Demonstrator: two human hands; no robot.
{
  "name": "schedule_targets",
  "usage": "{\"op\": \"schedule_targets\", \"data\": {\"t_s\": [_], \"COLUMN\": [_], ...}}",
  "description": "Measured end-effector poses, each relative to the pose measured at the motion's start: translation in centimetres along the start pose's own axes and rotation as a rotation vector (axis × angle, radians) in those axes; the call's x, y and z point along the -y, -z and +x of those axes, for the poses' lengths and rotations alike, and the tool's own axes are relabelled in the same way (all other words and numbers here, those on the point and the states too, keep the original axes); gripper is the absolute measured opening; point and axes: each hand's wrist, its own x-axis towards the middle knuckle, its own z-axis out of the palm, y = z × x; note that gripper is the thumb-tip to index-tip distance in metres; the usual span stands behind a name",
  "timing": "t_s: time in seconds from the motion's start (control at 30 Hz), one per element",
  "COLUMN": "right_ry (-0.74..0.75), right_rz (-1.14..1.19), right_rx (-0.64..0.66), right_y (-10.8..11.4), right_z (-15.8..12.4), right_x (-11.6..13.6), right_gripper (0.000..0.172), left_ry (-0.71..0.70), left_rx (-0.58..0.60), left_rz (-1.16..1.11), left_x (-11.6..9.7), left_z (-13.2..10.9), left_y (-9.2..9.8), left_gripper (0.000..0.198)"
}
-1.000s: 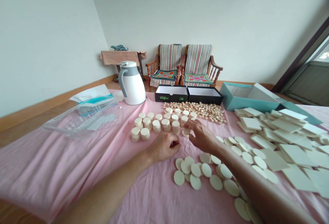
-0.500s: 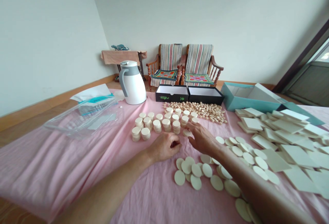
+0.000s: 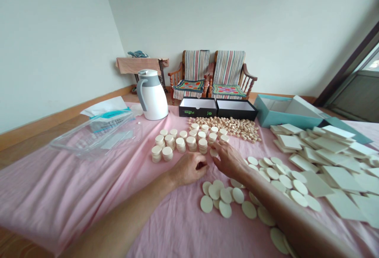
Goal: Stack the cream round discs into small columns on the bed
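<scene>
My left hand (image 3: 191, 168) rests on the pink cloth with its fingers curled in; nothing pale shows in the dark hollow between thumb and fingers. Just right of it, my right hand (image 3: 227, 158) reaches forward, fingertips closed on a round wooden disc (image 3: 213, 152) low over the cloth. In front of both hands stand several short stacks of discs (image 3: 203, 144) in uneven rows. Loose discs (image 3: 225, 195) lie scattered below and right of my right hand, some hidden behind the forearm.
Small wooden pieces (image 3: 233, 127) lie heaped behind the stacks, before two black boxes (image 3: 197, 108). Square wooden tiles (image 3: 331, 145) and a teal box (image 3: 284, 112) are at right. A white jug (image 3: 155, 100) and clear plastic container (image 3: 89, 137) stand left.
My right hand has shifted slightly left with its fingers drawn in around the disc, which shows less now. My left hand has stayed in place.
</scene>
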Motion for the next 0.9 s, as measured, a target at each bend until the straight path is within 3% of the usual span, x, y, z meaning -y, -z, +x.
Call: {"op": "schedule_targets", "data": {"t_s": [0.2, 0.33, 0.47, 0.57, 0.63, 0.9], "right_ry": [-0.036, -0.034, 0.029, 0.179, 0.237, 0.261], "right_rz": [0.002, -0.048, 0.09, 0.19, 0.157, -0.03], "right_rx": [-0.041, 0.017, 0.291, 0.519, 0.595, 0.519], "right_y": [-0.3, 0.9, 3.7, 5.4, 5.8, 4.8], "right_z": [0.0, 0.0, -0.9, -1.9, -2.5, -3.5], "right_x": [0.4, 0.5, 1.1, 2.4, 3.4, 6.1], "right_gripper": [0.038, 0.036, 0.015, 0.021, 0.029, 0.036], "left_ry": [-0.001, 0.006, 0.017, 0.03, 0.047, 0.059], "left_rx": [-0.009, 0.0, 0.007, 0.026, 0.035, 0.04], "left_rz": [0.001, -0.014, -0.018, -0.041, -0.058, -0.047], "left_x": [0.0, 0.0, 0.1, 0.2, 0.3, 0.5], "left_z": [0.0, 0.0, 0.0, 0.0, 0.0, 0.0], "left_y": [-0.1, -0.1, 0.0, 0.0, -0.1, 0.0], "left_gripper": [0.014, 0.014, 0.015, 0.019, 0.02, 0.016]}}
